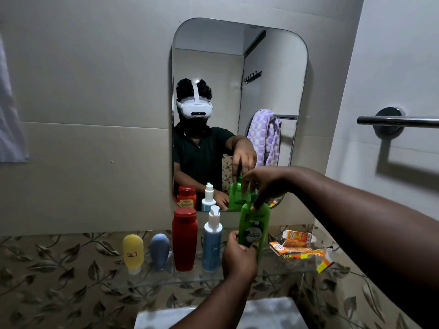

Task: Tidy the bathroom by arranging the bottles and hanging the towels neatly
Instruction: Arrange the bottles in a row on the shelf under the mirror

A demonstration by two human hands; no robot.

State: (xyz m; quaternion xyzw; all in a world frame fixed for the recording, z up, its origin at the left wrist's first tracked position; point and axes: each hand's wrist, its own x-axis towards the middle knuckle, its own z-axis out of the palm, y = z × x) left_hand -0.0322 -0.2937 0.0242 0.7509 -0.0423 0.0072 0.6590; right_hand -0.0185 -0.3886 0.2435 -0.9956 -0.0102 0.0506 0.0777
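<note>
- Head view: the left hand (240, 254) grips the lower body of the green bottle (254, 230), fingers curled round it, while the right hand (263, 186) pinches its cap from above
- The bottle is upright at the right end of a row on the glass shelf (180, 280), just beside the pump bottle (212, 241); the left hand hides its base, so contact with the shelf cannot be told
- Left of these stand the red bottle (184, 238), grey tube (159, 250) and yellow tube (133, 252); orange wrappers (299, 248) lie to the right
- Step in hand, as I judge it: lining up the bottles
- Next calls for letting go without nudging the pump bottle; the bunched purple towel (264, 136) in the mirror needs hanging
</note>
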